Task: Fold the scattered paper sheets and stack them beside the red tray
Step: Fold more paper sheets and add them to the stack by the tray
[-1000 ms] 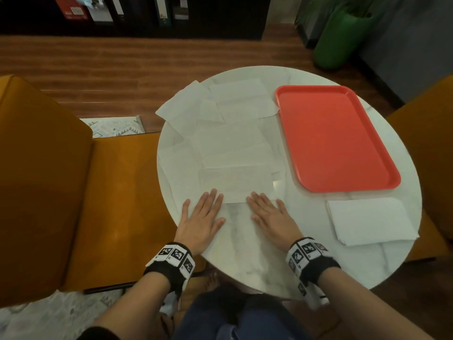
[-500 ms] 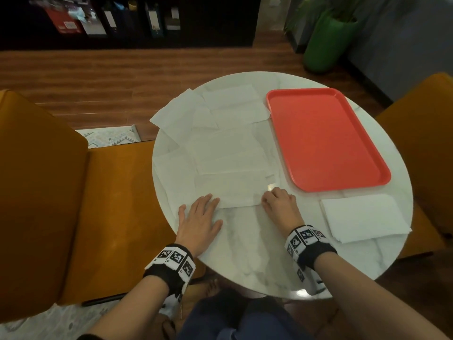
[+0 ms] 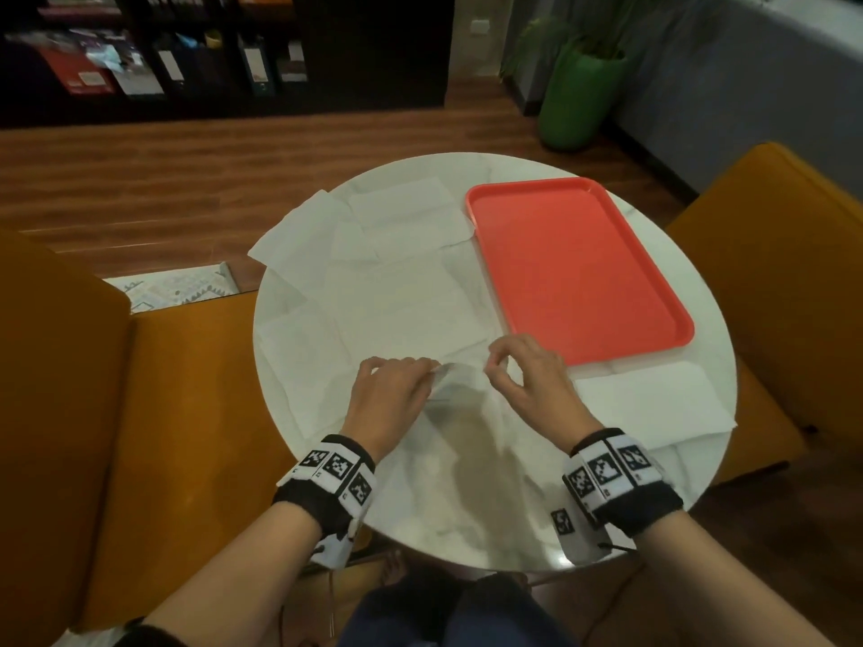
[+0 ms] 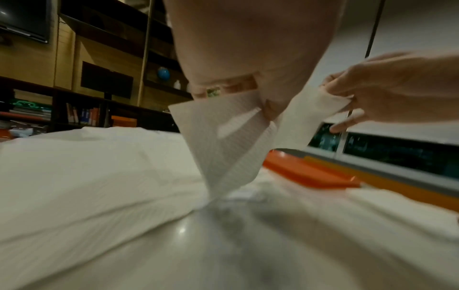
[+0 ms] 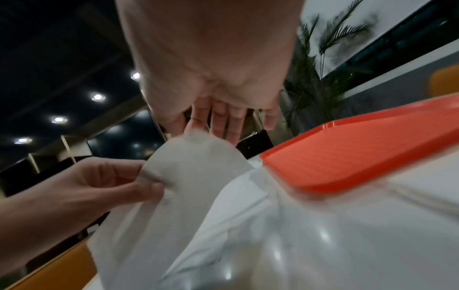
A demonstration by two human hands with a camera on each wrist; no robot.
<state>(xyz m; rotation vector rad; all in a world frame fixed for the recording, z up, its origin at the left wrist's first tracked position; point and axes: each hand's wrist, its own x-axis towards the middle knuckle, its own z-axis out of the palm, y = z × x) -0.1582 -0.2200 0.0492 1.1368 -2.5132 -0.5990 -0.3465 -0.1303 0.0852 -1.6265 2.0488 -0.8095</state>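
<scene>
Round white desk (image 3: pixel 467 530), red tray (image 3: pixel 574 268) at right. Lifted paper sheet (image 4: pixel 223 141), pinched by fingers (image 5: pixel 149 186) of left hand (image 3: pixel 387 399) and right hand (image 3: pixel 532 380).

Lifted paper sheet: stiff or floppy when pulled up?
Likely floppy: the paper sheet sags and creases between the left hand and right hand. Probably very light, since fingertip pinches raise it. It looks thin, so a sharp tug may tear it.

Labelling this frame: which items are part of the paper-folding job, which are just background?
Job: lifted sheet, left hand, right hand, loose sheets, folded stack, red tray.
Background: table, green planter, bookshelf, orange seats.
</scene>
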